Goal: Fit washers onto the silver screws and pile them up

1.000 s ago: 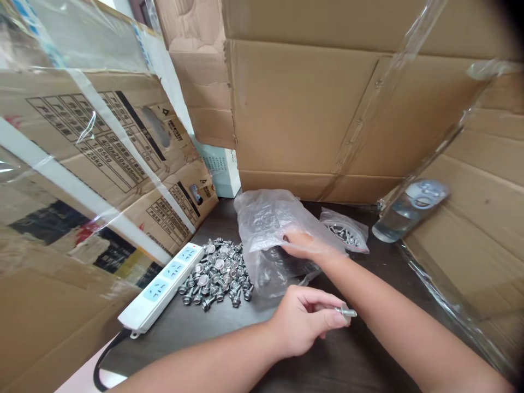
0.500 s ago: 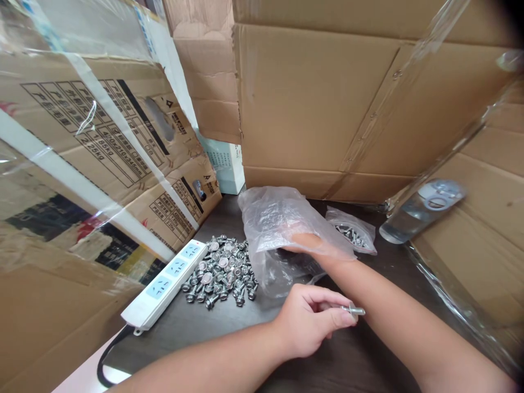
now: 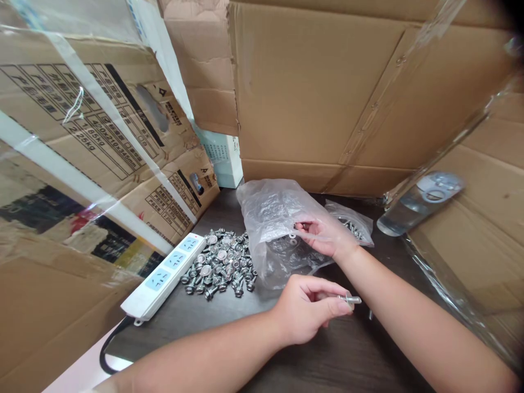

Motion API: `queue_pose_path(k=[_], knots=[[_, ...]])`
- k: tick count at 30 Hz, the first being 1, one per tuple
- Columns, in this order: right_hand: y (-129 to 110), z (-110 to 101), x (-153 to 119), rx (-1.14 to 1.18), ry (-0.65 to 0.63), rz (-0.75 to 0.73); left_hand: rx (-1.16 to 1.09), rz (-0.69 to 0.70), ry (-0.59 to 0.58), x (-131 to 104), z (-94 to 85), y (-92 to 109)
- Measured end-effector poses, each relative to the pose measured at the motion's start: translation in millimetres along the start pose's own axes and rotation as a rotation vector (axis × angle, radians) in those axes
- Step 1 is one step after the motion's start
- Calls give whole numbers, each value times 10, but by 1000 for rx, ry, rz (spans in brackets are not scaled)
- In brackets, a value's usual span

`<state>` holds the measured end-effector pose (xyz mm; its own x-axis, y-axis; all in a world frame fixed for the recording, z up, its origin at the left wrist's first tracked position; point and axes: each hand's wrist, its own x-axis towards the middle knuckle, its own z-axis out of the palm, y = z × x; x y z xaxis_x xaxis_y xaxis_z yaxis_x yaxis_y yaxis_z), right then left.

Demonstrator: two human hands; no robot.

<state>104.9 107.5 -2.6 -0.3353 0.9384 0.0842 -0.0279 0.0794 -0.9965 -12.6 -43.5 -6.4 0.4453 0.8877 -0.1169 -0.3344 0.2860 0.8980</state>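
My left hand (image 3: 313, 308) is closed, pinching a silver bolt (image 3: 352, 299) between thumb and fingertips with its shank pointing right. Farther back, my right hand (image 3: 323, 240) is at the mouth of a clear plastic bag (image 3: 272, 204), with part of the film over it. Its thumb and fingers are pressed together; what they pinch is too small to make out. Small pale rings like washers (image 3: 292, 238) show inside the bag beside those fingers. Left of the bag lies a heap of silver flanged bolts (image 3: 225, 262).
A white power strip (image 3: 141, 297) with a black cable borders the heap. Behind my right wrist is a small bag of bolts (image 3: 364, 214), with a clear bottle (image 3: 409, 213) farther right. Cardboard (image 3: 311, 93) encloses the dark table (image 3: 196, 333) at the back and sides.
My right hand has drawn back toward the bag's mouth, so its fingers now show more clearly. My left hand still holds the bolt. The view has shifted slightly.
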Motion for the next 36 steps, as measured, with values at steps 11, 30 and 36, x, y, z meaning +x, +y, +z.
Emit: queue_pose_path(k=[11,30,36], knots=[[-224,99,-404,209,-55,372,56,-12,-7,4,0,52],[-82,-45,-1679,123,231,199,263,-23,71,126,13,76],[-25,-39,-1722,27,298,109,347,-45,122,172,-16,52]])
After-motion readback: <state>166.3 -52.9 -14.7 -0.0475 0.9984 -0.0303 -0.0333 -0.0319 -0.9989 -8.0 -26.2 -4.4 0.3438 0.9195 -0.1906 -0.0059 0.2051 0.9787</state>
